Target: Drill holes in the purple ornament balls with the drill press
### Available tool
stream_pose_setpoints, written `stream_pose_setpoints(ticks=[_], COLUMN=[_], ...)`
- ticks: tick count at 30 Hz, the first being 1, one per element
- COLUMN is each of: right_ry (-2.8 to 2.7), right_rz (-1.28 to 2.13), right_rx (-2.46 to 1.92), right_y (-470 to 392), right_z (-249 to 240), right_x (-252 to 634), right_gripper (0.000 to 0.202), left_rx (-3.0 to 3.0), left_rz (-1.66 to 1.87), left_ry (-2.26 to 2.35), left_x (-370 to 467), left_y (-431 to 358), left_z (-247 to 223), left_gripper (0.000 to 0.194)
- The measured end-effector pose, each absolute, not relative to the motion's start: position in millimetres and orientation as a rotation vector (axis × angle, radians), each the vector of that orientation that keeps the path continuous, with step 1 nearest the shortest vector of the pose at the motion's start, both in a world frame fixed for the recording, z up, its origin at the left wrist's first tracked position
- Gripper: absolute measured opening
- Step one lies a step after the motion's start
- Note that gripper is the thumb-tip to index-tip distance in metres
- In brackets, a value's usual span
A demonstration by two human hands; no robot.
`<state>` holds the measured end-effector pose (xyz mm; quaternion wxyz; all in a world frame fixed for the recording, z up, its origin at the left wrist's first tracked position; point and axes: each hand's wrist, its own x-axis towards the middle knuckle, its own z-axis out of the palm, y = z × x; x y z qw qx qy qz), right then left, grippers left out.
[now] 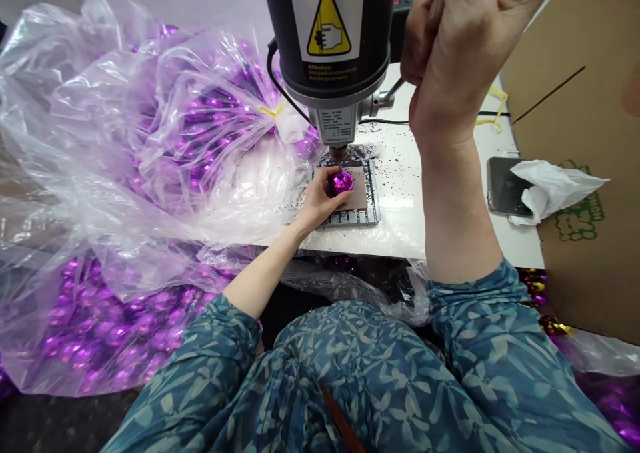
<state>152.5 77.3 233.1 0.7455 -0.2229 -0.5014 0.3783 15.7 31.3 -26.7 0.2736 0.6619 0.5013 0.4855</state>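
A black drill press (330, 79) with a yellow hand-warning label stands at the top middle. Under its chuck (339, 151), my left hand (320, 198) pinches a shiny purple ball (343, 181) between thumb and fingers. The ball rests on a brown board (357, 196) laid over the slotted metal base (373, 218). At the upper right, my right hand (450, 33) is raised beside the machine, its fingers curled at the end of the metal lever (395, 89). What lies inside that fist is hidden.
Clear plastic bags (115, 99) full of purple balls fill the left side. Dark shavings lie across the white table (400, 206). A phone (505, 186) is partly under a crumpled white tissue (550, 183). A cardboard box (590, 106) stands at the right.
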Motion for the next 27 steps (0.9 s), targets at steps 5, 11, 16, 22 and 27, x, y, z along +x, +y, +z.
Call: stream_pose_setpoints(ticks=[5,11,16,22,27], right_ry=[-1.154,-1.195,-1.167,-1.231,-1.226], right_rz=[0.803,0.744,0.445,0.316,0.286], right_rx=[-0.491,-0.335,-0.148,-0.279,-0.389], right_y=[74.1,82.4,87.4,57.7,52.7], right_z=[233.9,221.1,186.2,161.8,151.8], right_x=[154.7,157.5,157.8,164.3,168.3], right_gripper=[0.051,0.057,0.058,0.057,0.068], left_rx=[1.746,1.703,1.667,1.694,1.727], left_rz=[1.335,1.355,1.359,1.368,1.367], left_ry=[1.316,1.262,1.229,1.224,1.231], left_x=[12.2,8.4,8.1,6.9,6.5], left_y=[33.0,40.3,39.8,39.8,39.9], left_z=[-36.3,-44.4,-45.3,-47.6,-49.6], left_gripper=[0.059,0.062,0.063,0.063,0.062])
